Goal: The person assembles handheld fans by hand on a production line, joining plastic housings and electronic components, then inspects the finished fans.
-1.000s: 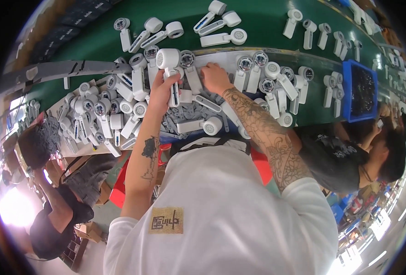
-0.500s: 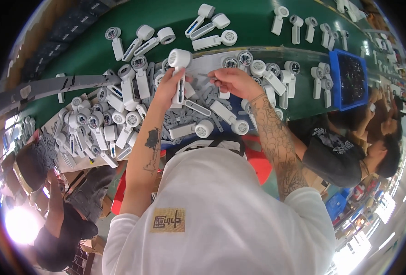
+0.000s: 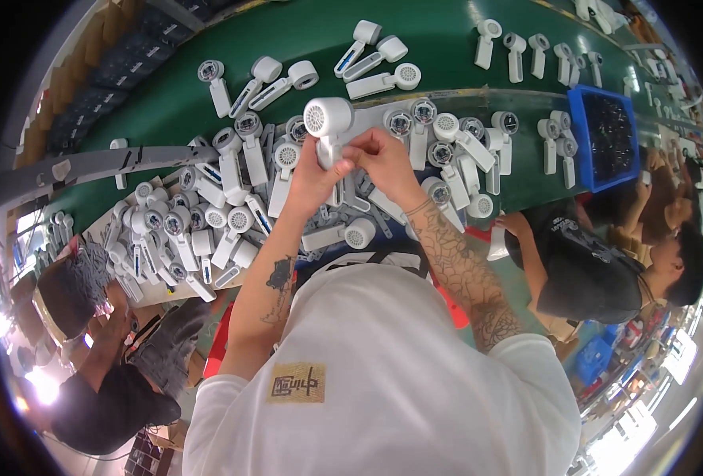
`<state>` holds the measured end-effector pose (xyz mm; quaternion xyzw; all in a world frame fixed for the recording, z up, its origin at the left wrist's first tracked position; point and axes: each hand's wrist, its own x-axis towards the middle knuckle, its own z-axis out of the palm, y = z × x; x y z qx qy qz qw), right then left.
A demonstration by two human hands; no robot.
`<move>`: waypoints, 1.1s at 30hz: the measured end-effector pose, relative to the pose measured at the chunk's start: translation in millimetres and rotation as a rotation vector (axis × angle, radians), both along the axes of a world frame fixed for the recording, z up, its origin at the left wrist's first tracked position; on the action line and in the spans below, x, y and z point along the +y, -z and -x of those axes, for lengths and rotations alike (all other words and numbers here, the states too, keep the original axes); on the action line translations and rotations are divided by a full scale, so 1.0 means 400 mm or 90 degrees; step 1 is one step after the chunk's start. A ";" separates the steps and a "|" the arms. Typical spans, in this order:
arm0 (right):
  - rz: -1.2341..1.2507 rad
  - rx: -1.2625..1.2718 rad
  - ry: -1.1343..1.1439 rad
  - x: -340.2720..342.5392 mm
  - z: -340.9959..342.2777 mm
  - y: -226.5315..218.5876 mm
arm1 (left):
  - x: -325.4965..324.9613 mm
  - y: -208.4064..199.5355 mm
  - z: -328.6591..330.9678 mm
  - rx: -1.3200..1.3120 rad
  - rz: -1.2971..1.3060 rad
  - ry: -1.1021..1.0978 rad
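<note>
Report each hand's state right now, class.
Left hand: closed, holding a fan.
Right hand: curled at the fan; whether it holds anything cannot be told.

Dark lettering marks the tan patch on the white shirt; pale print on a co-worker's black shirt at the desk's near edge is illegible.

The handheld fan looks smooth plastic, the shirt matt cloth.
</note>
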<state>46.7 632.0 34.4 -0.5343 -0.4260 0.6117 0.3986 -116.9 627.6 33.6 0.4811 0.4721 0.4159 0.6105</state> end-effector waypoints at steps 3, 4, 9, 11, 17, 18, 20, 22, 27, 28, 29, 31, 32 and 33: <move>-0.001 -0.015 -0.045 -0.010 -0.015 -0.009 | -0.022 -0.015 -0.011 0.031 0.080 0.017; 0.027 0.009 -0.040 -0.013 -0.021 -0.018 | -0.029 -0.005 -0.016 0.034 0.073 -0.005; 0.074 0.124 0.004 -0.029 -0.028 -0.017 | -0.025 -0.009 -0.045 0.014 0.125 -0.036; 0.039 0.053 0.027 -0.025 -0.022 -0.019 | -0.025 -0.001 -0.050 0.026 0.110 -0.010; 0.111 -0.003 -0.061 -0.028 -0.057 -0.004 | -0.034 -0.030 -0.059 0.097 0.079 0.066; 0.107 -0.003 -0.056 -0.034 -0.058 -0.002 | -0.036 -0.041 -0.058 0.097 0.075 0.071; 0.178 0.342 -0.043 -0.056 -0.057 -0.005 | -0.036 -0.073 -0.057 0.177 0.162 0.164; 0.177 0.444 -0.062 -0.083 -0.061 0.010 | -0.046 -0.033 -0.057 0.168 0.078 0.198; 0.147 0.500 0.081 -0.127 -0.046 0.051 | -0.027 -0.033 -0.070 0.254 0.017 0.280; 0.145 0.500 0.083 -0.125 -0.055 0.048 | -0.026 -0.043 -0.071 0.254 0.016 0.283; 0.168 0.527 0.033 -0.115 -0.072 0.023 | -0.021 -0.075 -0.078 0.155 0.146 0.295; 0.194 0.558 -0.089 -0.098 -0.087 0.020 | -0.031 -0.085 -0.075 0.052 0.272 0.311; 0.193 0.562 -0.161 -0.083 -0.091 0.036 | -0.040 -0.068 -0.067 -0.090 0.359 0.314; 0.210 0.472 -0.174 -0.064 -0.080 0.035 | -0.046 -0.056 -0.065 -0.234 0.446 0.315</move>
